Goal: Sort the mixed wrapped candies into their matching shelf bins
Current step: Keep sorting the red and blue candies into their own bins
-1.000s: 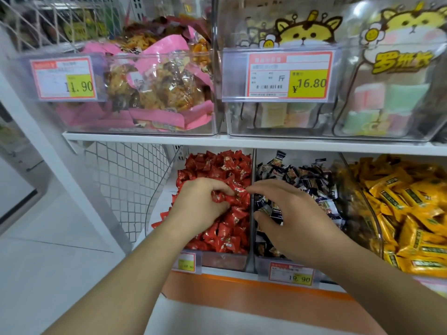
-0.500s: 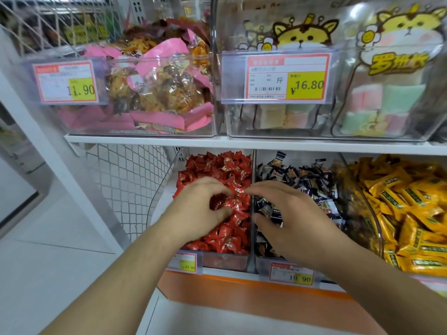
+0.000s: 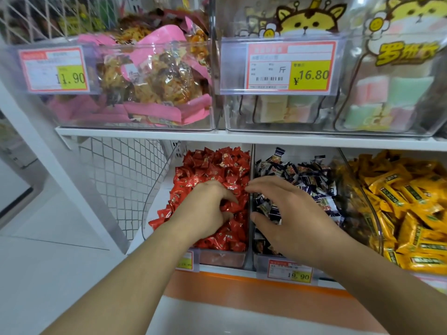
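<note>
Red wrapped candies (image 3: 212, 165) fill the left clear bin (image 3: 154, 201) on the lower shelf. Dark blue-black wrapped candies (image 3: 307, 175) fill the middle bin, and yellow wrapped candies (image 3: 406, 189) the right one. My left hand (image 3: 205, 211) lies in the red bin, its fingers and thumb curled round a few red candies. My right hand (image 3: 290, 213) hovers over the dark candies with bent, spread fingers. Its fingertips reach the divider (image 3: 251, 163) between the two bins, and it holds nothing that I can see.
The upper shelf (image 3: 145, 135) carries clear bins of pink-wrapped snacks (image 3: 154, 76) and pastel marshmallow bags (image 3: 387, 90). A price tag (image 3: 290, 274) hangs on the middle bin's front. A white wire mesh panel (image 3: 121, 180) stands to the left, with floor beyond.
My left hand's fingers have closed further into the red candies. My right hand's thumb has spread away from its fingers; both hands have otherwise stayed at the divider.
</note>
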The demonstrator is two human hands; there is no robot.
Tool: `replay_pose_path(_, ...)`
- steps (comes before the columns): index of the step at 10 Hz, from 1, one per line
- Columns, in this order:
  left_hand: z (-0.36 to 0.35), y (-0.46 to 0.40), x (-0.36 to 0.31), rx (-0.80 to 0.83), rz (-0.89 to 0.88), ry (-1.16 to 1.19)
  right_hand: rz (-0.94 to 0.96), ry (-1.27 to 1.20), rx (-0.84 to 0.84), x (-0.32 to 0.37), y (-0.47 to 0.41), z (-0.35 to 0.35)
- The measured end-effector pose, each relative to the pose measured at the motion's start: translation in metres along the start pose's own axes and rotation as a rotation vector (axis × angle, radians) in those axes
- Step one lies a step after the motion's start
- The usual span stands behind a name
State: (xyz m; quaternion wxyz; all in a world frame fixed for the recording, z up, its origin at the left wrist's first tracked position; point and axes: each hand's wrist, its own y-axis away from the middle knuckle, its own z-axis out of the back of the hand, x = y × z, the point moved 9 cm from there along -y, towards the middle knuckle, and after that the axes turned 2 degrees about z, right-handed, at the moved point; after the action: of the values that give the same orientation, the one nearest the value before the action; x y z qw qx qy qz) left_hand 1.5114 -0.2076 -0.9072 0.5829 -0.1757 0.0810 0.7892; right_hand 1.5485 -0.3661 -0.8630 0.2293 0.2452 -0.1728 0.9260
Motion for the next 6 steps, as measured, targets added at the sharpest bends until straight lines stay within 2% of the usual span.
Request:
replay_pose_path(2,0.033,-0.002,0.036,-0.206,0.234,0.217,0.005,-0.001,-0.001,0.000,-0.001,0.001)
replay_pose_path(3,0.046,-0.001,0.047,-0.290,0.255,0.277,0.008,-0.004,-0.002,0.000,-0.001,0.001)
replay_pose_path(5,0.053,0.009,0.039,-0.245,0.176,0.127,0.004,0.004,-0.007,-0.001,-0.001,0.000)
replay_pose_path(6,0.050,0.018,0.026,-0.144,0.079,0.106,0.002,0.009,-0.005,0.000,-0.002,0.000)
